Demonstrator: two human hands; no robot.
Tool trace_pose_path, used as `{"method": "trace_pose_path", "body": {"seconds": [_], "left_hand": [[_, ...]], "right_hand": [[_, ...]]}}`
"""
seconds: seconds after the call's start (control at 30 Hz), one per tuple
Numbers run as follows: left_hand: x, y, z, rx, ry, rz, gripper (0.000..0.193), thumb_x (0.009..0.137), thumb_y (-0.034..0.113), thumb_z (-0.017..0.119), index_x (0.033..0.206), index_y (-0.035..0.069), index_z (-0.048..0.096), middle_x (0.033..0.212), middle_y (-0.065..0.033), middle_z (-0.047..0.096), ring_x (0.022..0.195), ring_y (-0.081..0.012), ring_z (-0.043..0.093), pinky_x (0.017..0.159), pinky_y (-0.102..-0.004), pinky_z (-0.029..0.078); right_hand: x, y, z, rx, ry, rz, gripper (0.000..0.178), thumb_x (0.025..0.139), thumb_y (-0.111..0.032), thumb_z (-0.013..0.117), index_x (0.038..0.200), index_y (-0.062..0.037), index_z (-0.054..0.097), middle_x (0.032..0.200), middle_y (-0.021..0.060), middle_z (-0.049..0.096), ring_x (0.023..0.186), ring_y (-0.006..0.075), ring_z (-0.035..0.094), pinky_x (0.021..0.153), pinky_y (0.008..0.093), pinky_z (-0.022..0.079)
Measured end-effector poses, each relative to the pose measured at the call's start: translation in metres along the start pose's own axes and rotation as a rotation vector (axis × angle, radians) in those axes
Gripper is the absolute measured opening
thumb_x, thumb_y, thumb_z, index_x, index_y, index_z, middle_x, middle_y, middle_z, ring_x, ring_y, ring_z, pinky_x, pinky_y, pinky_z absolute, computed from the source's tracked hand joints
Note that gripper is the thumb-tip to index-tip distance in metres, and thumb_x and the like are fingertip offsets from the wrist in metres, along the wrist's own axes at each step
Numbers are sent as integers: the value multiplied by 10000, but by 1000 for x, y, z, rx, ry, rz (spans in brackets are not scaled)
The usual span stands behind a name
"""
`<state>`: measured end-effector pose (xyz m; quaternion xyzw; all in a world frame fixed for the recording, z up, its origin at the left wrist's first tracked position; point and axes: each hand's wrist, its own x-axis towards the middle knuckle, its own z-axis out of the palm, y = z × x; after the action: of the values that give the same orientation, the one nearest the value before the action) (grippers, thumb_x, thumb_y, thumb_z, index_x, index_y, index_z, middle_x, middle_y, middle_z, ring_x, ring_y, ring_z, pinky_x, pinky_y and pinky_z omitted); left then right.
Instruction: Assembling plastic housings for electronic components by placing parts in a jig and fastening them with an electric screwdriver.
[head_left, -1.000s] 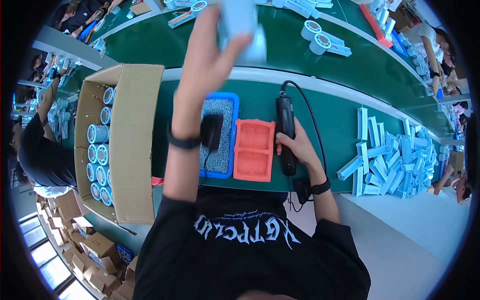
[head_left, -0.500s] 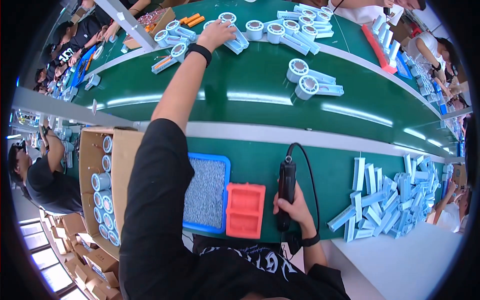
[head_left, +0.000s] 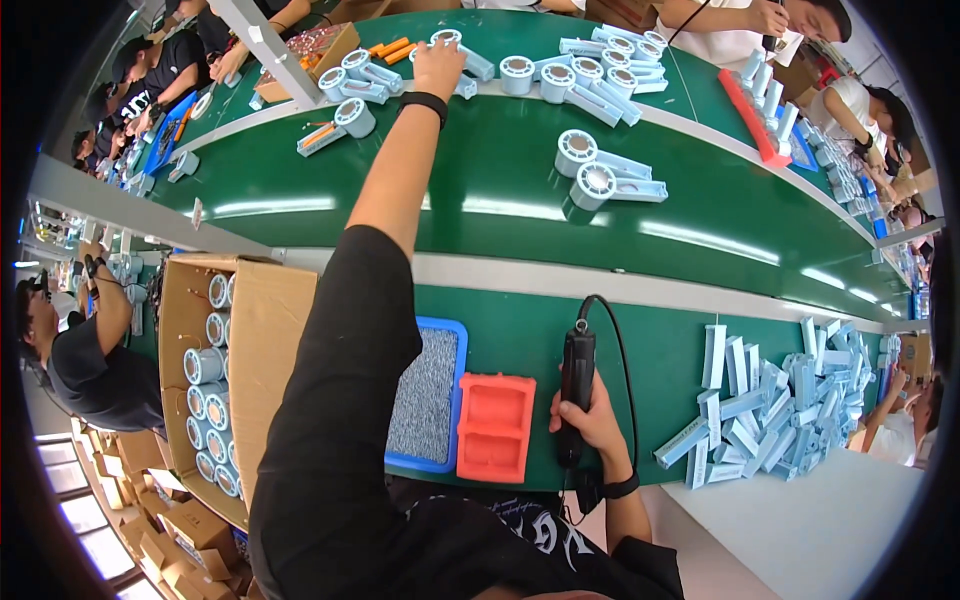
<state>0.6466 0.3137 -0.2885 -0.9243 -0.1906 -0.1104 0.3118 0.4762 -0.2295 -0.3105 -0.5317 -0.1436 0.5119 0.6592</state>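
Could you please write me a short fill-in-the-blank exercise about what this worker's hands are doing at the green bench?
1. The right hand grips a black corded ____.
2. The left hand reaches to the ____ side of the conveyor belt.
3. Beside the blue tray sits a fixture coloured ____.
4. The pale blue cylinders stand in a ____ box.

Missing words: screwdriver; far; red; cardboard

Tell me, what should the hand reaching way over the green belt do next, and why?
Probably close the fingers on the pale blue part and draw it back. The left hand is stretched to the far side of the belt and rests right at that part, while the right hand holds the black electric screwdriver beside the orange tray.
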Motion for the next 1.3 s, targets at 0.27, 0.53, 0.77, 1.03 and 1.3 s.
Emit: {"method": "trace_pose_path", "body": {"seconds": [0.27,0.53,0.77,1.03,1.3], "left_hand": [[-149,27,-335,-1241,773,485,229,767,53,572,960,122,674,982,-48,662,847,-289,633,757,-453,505],[-353,67,-459,-1388,765,651,101,703,96,605,802,101,624,839,-51,614,734,-257,597,666,-429,472],[-421,40,-471,-1481,806,697,87,638,138,638,644,79,575,695,-55,565,621,-224,561,574,-404,439],[-502,62,-442,-1527,466,712,195,697,107,632,889,80,648,767,-52,566,736,-227,577,642,-347,449],[-773,-97,-405,-1470,-677,-802,318,888,196,606,1160,30,603,962,-89,677,871,-161,625,732,-296,507]], "right_hand": [[-5,0,-7,-11,38,-64,513,843,-38,599,1297,-43,362,781,114,587,594,202,615,571,336,530],[9,3,-4,-145,72,-154,360,867,-82,586,1182,-23,422,758,92,585,570,186,610,539,312,528],[25,-26,-10,-1028,460,-259,390,829,-281,664,1004,11,473,750,174,634,666,268,660,615,389,517],[23,-61,-66,-1840,419,-70,604,771,-493,648,1060,21,519,935,280,648,927,446,622,789,485,484],[-43,-143,71,-1519,-62,-168,411,868,-218,640,1214,-32,516,840,87,608,795,172,583,713,305,470]]}}
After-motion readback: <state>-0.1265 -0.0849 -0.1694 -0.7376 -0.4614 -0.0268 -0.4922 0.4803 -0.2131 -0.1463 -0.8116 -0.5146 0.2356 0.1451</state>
